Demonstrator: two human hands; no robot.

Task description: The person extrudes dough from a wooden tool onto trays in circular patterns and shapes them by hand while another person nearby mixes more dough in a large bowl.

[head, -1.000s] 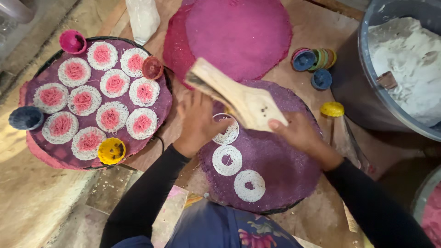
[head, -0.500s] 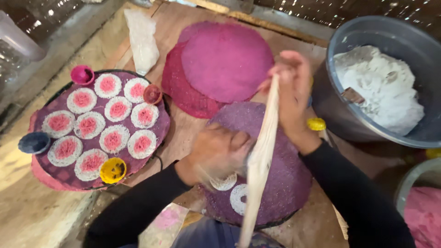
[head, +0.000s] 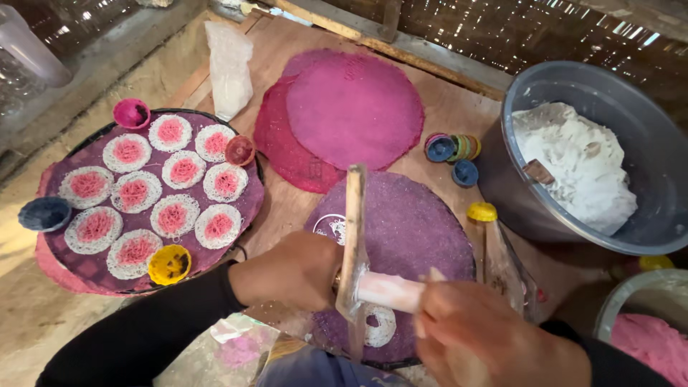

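My left hand (head: 295,271) grips the lower part of a wooden press (head: 354,236) that stands on edge over a round purple mesh mat (head: 419,236). My right hand (head: 479,337) is closed on the press's pale cylinder (head: 387,290), which sticks out sideways. White lacy noodle rounds (head: 378,327) lie on the purple mat under the press, one more (head: 331,228) showing beside my left hand.
A mat-covered tray (head: 244,208) at left holds several white-and-pink noodle rounds, with small pink (head: 132,113), blue (head: 44,213), yellow (head: 169,264) and red (head: 240,150) cups on its rim. Pink mats (head: 351,107) lie behind. A grey basin (head: 545,208) of white dough stands at right, coloured caps (head: 451,149) beside it.
The press has turned from slanting across the mat to standing on edge. My right hand came down from the top of the press to the cylinder near me. The view shifted nearer.
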